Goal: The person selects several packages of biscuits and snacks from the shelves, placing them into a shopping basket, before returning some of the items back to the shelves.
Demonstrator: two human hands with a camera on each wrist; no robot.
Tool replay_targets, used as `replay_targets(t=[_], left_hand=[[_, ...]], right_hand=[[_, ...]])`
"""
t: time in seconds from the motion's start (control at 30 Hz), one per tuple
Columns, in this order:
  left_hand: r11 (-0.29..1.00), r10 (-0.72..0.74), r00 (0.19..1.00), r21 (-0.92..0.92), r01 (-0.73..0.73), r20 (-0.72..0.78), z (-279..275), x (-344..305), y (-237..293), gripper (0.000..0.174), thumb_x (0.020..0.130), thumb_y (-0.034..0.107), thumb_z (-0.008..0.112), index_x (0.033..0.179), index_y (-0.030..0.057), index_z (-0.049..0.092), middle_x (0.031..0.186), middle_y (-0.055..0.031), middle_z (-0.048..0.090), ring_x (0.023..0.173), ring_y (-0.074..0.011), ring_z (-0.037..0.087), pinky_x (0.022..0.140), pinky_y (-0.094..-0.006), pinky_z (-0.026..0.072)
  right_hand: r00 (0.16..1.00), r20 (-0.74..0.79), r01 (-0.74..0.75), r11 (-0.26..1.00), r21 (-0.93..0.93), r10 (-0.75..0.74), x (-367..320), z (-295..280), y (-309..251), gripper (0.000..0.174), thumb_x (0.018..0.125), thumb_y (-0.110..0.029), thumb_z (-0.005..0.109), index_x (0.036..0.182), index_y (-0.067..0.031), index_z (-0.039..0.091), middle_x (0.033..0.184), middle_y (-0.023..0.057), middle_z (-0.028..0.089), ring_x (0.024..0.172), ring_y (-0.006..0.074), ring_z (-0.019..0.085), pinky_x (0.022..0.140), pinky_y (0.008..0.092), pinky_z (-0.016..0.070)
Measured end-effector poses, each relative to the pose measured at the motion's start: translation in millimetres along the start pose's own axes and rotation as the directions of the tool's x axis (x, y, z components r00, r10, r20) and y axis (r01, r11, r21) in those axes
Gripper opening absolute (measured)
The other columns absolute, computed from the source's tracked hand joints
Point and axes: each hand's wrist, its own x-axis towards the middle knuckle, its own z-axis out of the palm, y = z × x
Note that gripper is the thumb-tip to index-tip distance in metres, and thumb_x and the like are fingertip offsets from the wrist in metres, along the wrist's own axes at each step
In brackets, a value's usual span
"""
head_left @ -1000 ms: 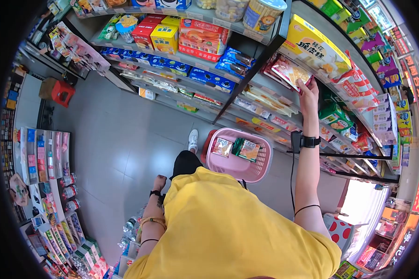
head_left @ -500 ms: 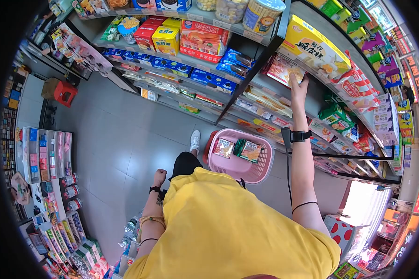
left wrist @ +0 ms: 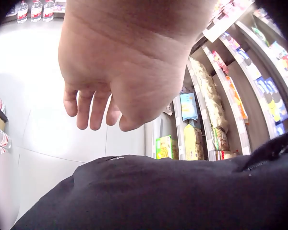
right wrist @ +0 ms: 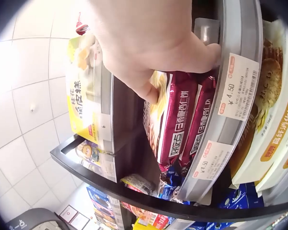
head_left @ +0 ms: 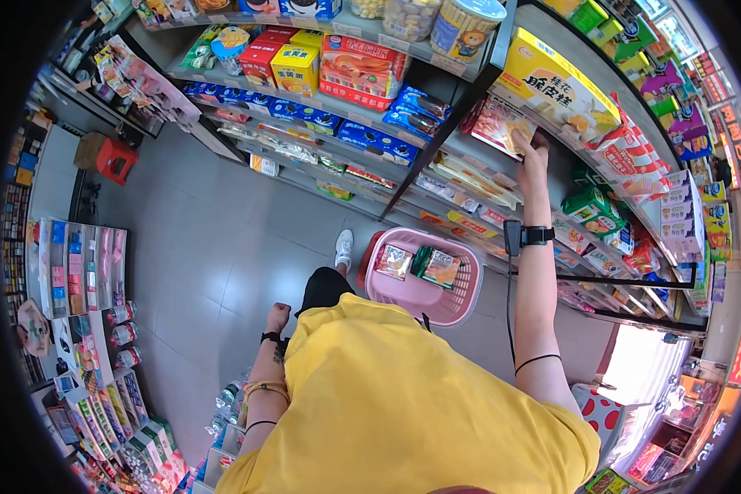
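My right hand [head_left: 533, 169] reaches into a shelf below the yellow box [head_left: 558, 82] and touches a red and cream snack packet [head_left: 502, 125]. In the right wrist view the right hand [right wrist: 149, 43] has its fingers on the near end of the maroon packet [right wrist: 175, 115]; a second maroon packet [right wrist: 199, 120] lies beside it. Whether the fingers grip it is partly hidden. My left hand [head_left: 278, 317] hangs low beside the body; in the left wrist view that hand [left wrist: 120, 67] holds nothing, its fingers loosely bent.
A pink basket [head_left: 373, 284] with two snack packets stands on the floor by my foot [head_left: 343, 249]. Shelves [head_left: 346, 107] of boxed snacks run ahead. A display rack [head_left: 82, 272] and water bottles [head_left: 125, 333] stand at the left.
The right hand has moved left and deeper into the shelf with the packet, which was tilted up at the shelf edge and now lies among the others. The left hand has barely moved.
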Motion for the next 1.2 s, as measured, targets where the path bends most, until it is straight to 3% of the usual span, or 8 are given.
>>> replay_targets(t=[0.13,0.2,0.3,0.53,0.83,0.93,1.1,1.2], left_hand=[[0.999,0.012,1.000,0.030,-0.012,-0.006,0.1,-2.1,5.9,0.023,0.082,0.021,0.060,0.090,-0.0004,0.063,0.075,-0.0069,0.065,0.067,-0.0175,0.061,0.065,-0.0318,0.0495],[0.998,0.011,1.000,0.057,-0.011,-0.012,-1.6,-7.1,13.8,0.025,0.082,0.023,0.060,0.091,-0.0008,0.064,0.077,-0.0082,0.067,0.070,-0.0184,0.062,0.067,-0.0322,0.0503],[0.996,-0.063,0.998,0.069,0.061,0.029,-8.5,-18.1,29.9,0.032,0.082,0.029,0.061,0.097,0.0012,0.066,0.094,-0.0161,0.070,0.092,-0.0295,0.066,0.083,-0.0379,0.0502],[0.994,-0.079,0.996,0.079,0.075,0.051,-11.3,-23.1,34.3,0.032,0.082,0.029,0.061,0.098,0.0011,0.066,0.094,-0.0166,0.070,0.092,-0.0297,0.066,0.083,-0.0374,0.0502],[0.998,-0.043,0.997,0.048,0.040,0.069,-8.7,-13.9,30.4,0.032,0.083,0.028,0.061,0.097,0.0005,0.065,0.093,-0.0168,0.069,0.092,-0.0298,0.066,0.084,-0.0372,0.0497],[0.998,-0.035,0.998,0.047,0.032,0.052,-9.0,-15.1,33.0,0.032,0.083,0.028,0.061,0.098,0.0003,0.065,0.093,-0.0174,0.069,0.093,-0.0300,0.066,0.084,-0.0373,0.0496],[0.997,-0.046,0.998,0.059,0.043,0.044,-10.6,-14.2,30.7,0.033,0.082,0.030,0.061,0.098,0.0002,0.065,0.094,-0.0180,0.069,0.094,-0.0302,0.065,0.084,-0.0374,0.0496],[0.998,-0.007,1.000,0.057,0.007,-0.006,-6.8,-13.5,26.4,0.027,0.082,0.023,0.059,0.092,-0.0018,0.063,0.080,-0.0107,0.067,0.077,-0.0214,0.065,0.072,-0.0335,0.0503]], right_hand=[[0.998,-0.053,0.041,0.999,0.019,-0.040,-0.9,0.5,1.6,0.080,0.072,-0.009,0.082,0.132,0.0029,0.031,0.124,0.0160,0.051,0.115,0.0234,0.052,0.100,0.0331,0.0393],[0.984,-0.054,0.165,0.985,-0.050,-0.167,1.2,0.9,4.0,0.081,0.072,-0.009,0.082,0.134,0.0018,0.030,0.127,0.0159,0.049,0.117,0.0234,0.051,0.101,0.0324,0.0386],[0.970,0.013,0.245,0.965,-0.100,-0.244,2.2,-1.0,3.4,0.081,0.075,-0.009,0.081,0.135,0.0010,0.027,0.129,0.0156,0.046,0.119,0.0234,0.049,0.101,0.0337,0.0394],[0.928,0.141,0.371,0.888,-0.270,-0.345,-1.8,-4.8,5.8,0.086,0.075,-0.010,0.081,0.137,-0.0023,0.022,0.127,0.0167,0.047,0.116,0.0228,0.050,0.099,0.0334,0.0419],[0.924,0.064,0.365,0.823,-0.435,-0.376,1.4,-3.9,20.7,0.071,0.076,-0.017,0.080,0.124,0.0007,0.032,0.116,0.0159,0.052,0.103,0.0226,0.056,0.091,0.0335,0.0453],[0.971,-0.015,0.198,0.841,-0.504,-0.238,-7.9,-3.1,16.3,0.073,0.072,-0.018,0.083,0.120,0.0010,0.032,0.113,0.0152,0.052,0.102,0.0216,0.056,0.091,0.0330,0.0448],[0.988,-0.070,0.103,0.930,-0.352,-0.136,-9.5,1.8,4.0,0.080,0.069,-0.018,0.085,0.122,0.0005,0.027,0.114,0.0149,0.050,0.106,0.0207,0.053,0.093,0.0320,0.0434],[0.990,-0.083,0.092,0.966,-0.241,-0.115,-2.9,-0.2,7.0,0.083,0.070,-0.018,0.085,0.123,0.0001,0.025,0.115,0.0151,0.050,0.109,0.0209,0.052,0.094,0.0316,0.0421]])
